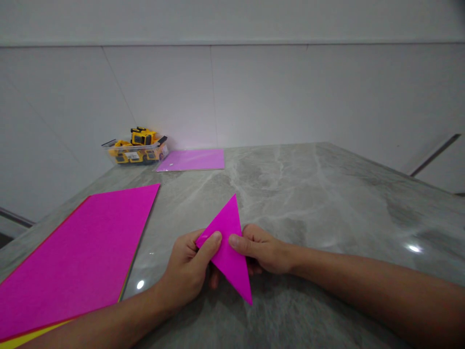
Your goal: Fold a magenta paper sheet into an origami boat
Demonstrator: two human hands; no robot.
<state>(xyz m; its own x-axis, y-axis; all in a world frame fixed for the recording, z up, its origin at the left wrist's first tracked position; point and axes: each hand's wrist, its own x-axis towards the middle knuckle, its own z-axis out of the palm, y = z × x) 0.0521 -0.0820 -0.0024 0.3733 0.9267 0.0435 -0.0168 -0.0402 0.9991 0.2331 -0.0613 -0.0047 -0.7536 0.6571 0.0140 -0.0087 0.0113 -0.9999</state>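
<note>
A piece of magenta paper (230, 220), folded into a triangle, is held up over the table between both hands. My left hand (192, 264) grips it by its left corner, the thumb flat on the front face and the other fingers mostly hidden behind. From the right side my right hand (267, 249) pinches the long edge, its thumb on the front near the middle and its fingers curled behind the paper. One point of the triangle faces up and away, another down toward me.
On the left of the grey marbled table (283, 194) lies a stack of coloured sheets (83, 247), magenta on top, with red and yellow edges showing. Further back are a pack of light purple paper (194, 159) and a clear plastic box (136, 154) of yellow toy vehicles (143, 137).
</note>
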